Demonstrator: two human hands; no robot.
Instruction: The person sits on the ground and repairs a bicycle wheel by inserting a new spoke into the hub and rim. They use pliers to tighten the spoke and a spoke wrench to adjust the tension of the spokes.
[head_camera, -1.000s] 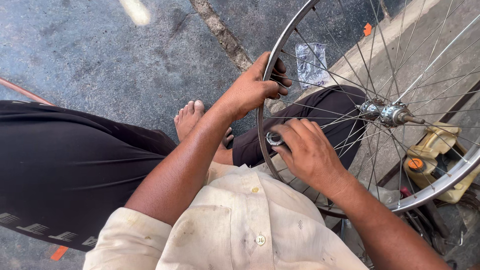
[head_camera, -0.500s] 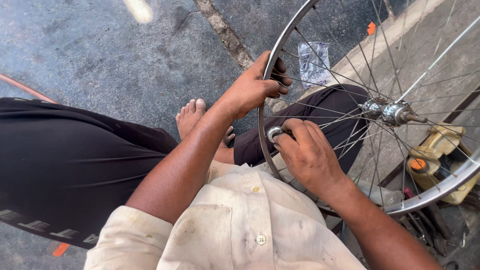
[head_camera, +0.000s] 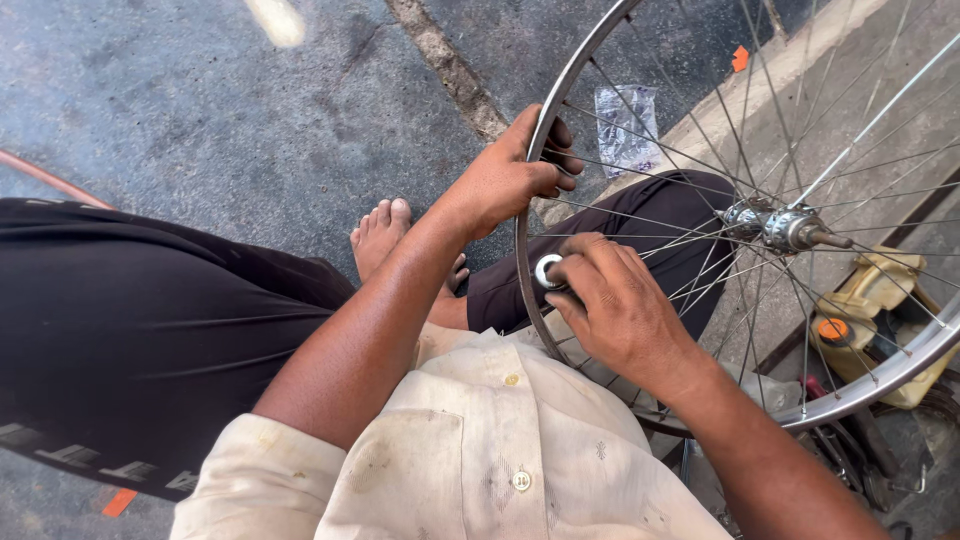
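A spoked bicycle wheel rim (head_camera: 527, 200) stands upright across my lap, its hub (head_camera: 778, 226) at the right. My left hand (head_camera: 510, 178) grips the rim near its top-left curve, fingers wrapped around the metal. My right hand (head_camera: 615, 300) is closed on a small round metal tool (head_camera: 548, 271) pressed against the rim's inner side, among the spokes. My legs in dark trousers and one bare foot (head_camera: 385, 235) lie below the wheel.
Grey paved ground lies to the left, with a concrete kerb (head_camera: 790, 70) running behind the wheel. A clear plastic wrapper (head_camera: 625, 125) lies by the kerb. A yellowish plastic container with an orange cap (head_camera: 855, 320) sits behind the spokes at right.
My right hand with the round tool has shifted slightly along the rim. My left hand keeps its grip on the rim in the same place.
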